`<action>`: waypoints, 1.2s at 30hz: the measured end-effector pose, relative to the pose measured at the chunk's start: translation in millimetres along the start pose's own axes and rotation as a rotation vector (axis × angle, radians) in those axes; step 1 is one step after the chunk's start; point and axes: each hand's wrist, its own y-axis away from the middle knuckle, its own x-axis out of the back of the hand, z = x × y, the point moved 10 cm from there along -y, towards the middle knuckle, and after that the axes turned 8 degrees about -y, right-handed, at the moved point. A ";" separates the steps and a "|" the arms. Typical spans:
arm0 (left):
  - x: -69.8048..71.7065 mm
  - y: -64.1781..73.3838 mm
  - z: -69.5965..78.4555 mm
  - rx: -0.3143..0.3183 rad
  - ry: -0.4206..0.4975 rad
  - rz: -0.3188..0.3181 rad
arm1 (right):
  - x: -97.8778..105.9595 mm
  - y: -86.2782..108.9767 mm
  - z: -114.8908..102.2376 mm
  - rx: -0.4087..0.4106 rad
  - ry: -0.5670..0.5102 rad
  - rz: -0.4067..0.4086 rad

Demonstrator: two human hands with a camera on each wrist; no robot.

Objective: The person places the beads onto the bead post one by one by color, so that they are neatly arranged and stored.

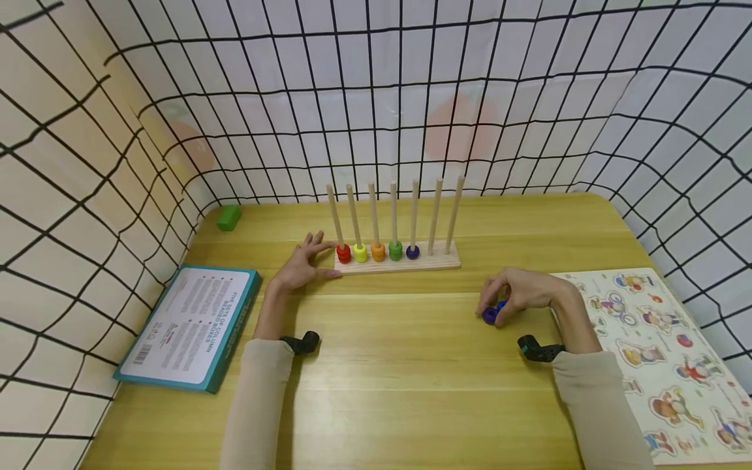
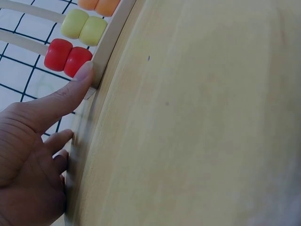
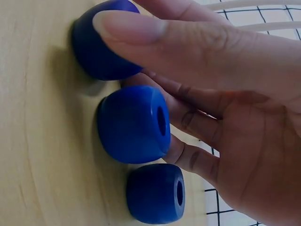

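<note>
A wooden peg stand (image 1: 399,264) carries a row of upright pegs, most with beads at the foot: red (image 1: 343,254), yellow (image 1: 360,253), orange (image 1: 378,252), green (image 1: 395,250) and dark blue (image 1: 413,252). My left hand (image 1: 301,266) holds the stand's left end, thumb at the front corner beside the red beads (image 2: 68,57), forefinger at the back. To the right of the stand, my right hand (image 1: 521,295) pinches a dark purple-blue bead (image 3: 101,44) low over the table. Two blue beads, one nearer (image 3: 134,125) and one farther (image 3: 156,194), lie beside the fingers.
On the left lies a teal-edged box (image 1: 194,326) with printed text. A green block (image 1: 228,217) sits at the back left. A picture board (image 1: 658,359) lies under the right forearm's side of the wooden table (image 1: 411,378). Black netting (image 1: 370,98) surrounds the back and sides.
</note>
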 end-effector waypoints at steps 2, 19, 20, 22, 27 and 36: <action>-1.0 -0.5 -0.1 -0.001 0.005 -0.001 | 0.3 -0.4 1.2 -0.015 -0.005 0.012; -5.0 -2.6 -0.4 0.003 0.000 -0.008 | 13.7 -15.8 -1.4 -0.052 0.074 0.325; -4.9 -2.4 -0.7 0.006 -0.001 -0.009 | 13.9 -15.8 -1.0 -0.054 0.066 0.328; -4.5 -1.9 -1.2 0.009 0.001 -0.008 | 14.0 -16.2 -0.6 -0.057 0.058 0.328; -3.0 -1.6 -2.0 0.008 0.001 -0.005 | 14.1 -19.1 -0.4 -0.071 0.061 0.333; -1.6 1.1 4.2 -0.002 0.010 -0.002 | 22.9 -13.9 -15.4 -0.018 0.074 0.404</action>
